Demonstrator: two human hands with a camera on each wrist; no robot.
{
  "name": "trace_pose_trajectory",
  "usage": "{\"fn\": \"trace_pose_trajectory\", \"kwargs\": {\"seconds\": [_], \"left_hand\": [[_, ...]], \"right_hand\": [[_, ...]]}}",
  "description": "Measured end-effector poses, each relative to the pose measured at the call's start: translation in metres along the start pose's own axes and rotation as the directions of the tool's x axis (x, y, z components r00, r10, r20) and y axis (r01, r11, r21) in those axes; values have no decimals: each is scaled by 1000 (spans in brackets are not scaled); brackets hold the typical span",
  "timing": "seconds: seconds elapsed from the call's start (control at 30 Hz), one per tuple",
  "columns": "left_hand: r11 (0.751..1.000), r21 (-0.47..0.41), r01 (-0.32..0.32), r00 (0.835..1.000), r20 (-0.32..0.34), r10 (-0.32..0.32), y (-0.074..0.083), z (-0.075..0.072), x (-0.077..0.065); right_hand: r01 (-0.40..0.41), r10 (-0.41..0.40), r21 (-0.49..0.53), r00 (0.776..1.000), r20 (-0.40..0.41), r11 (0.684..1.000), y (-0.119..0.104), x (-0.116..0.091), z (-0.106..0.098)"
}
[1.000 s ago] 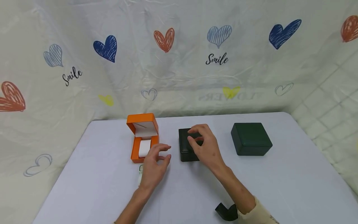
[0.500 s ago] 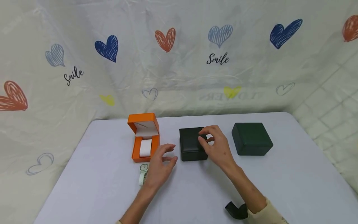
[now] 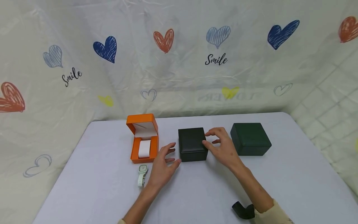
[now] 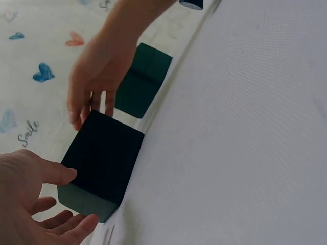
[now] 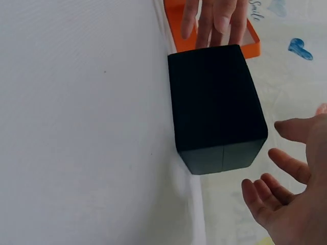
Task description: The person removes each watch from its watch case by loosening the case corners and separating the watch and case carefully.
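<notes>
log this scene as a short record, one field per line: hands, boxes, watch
left hand: beside the left of the black box, contact unclear
right hand: beside that box's right, contact unclear
black box: closed, on the white table
orange box: open, white cushion inside
watch: pale, in front of orange box
green box: closed, far right

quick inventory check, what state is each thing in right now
Orange box: open
White cushion: inside the orange box, no watch on it
Watch: lying on the table, off the cushion
Black box: shut
Green box: shut
Left hand: open, beside the black box, contact unclear
Right hand: open, holding nothing
</notes>
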State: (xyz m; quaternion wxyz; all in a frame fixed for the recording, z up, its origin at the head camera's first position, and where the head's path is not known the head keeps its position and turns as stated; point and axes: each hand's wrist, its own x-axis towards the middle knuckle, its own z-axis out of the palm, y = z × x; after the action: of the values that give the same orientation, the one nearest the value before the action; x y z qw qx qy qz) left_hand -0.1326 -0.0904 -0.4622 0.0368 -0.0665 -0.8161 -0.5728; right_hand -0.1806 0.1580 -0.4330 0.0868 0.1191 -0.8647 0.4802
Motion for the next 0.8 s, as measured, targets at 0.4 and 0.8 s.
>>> {"fn": "trace_pose_trajectory", "kwargs": {"seconds": [0.4,0.8], "left_hand": [[1000,23,22,1000,-6,-22,-4,7,4],[998,41,42,999,-8,-42,-7,11,6]], "right_hand": [[18,-23,50,993,113,999,11,0,-1],[18,-35,84,976,215,996,23,2,1]]}}
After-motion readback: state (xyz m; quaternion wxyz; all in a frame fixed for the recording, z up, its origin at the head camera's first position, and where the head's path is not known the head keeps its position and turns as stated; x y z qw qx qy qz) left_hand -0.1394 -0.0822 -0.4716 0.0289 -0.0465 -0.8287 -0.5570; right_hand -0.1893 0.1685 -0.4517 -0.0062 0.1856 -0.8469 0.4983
